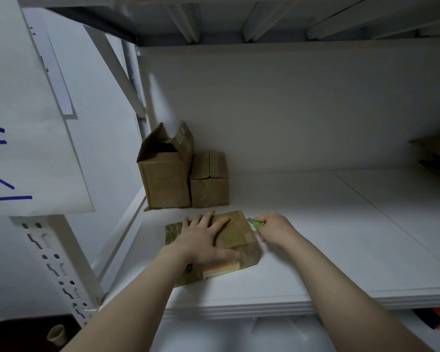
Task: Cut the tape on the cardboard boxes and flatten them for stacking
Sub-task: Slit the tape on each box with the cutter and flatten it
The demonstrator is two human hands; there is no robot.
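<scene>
Left hand (203, 237) flat on taped box (239, 240), fingers spread, box near shelf (341, 237) front edge. Right hand (274, 228) grips green cutter (256, 224), blade at box's far right corner

- Box (239, 232) near the shelf's front edge: matt brown cardboard with faintly glossy tape strips.
- Tall box (165, 181) and small box (210, 191), back left corner: the same cardboard under wrinkled, shiny tape.
- Knife (257, 224): smooth green plastic handle.
- Shelf (341, 237): smooth, matt white board.
- Post (61, 270): white-painted metal, slotted.
- Sheet (31, 110): matt white paper.
</scene>
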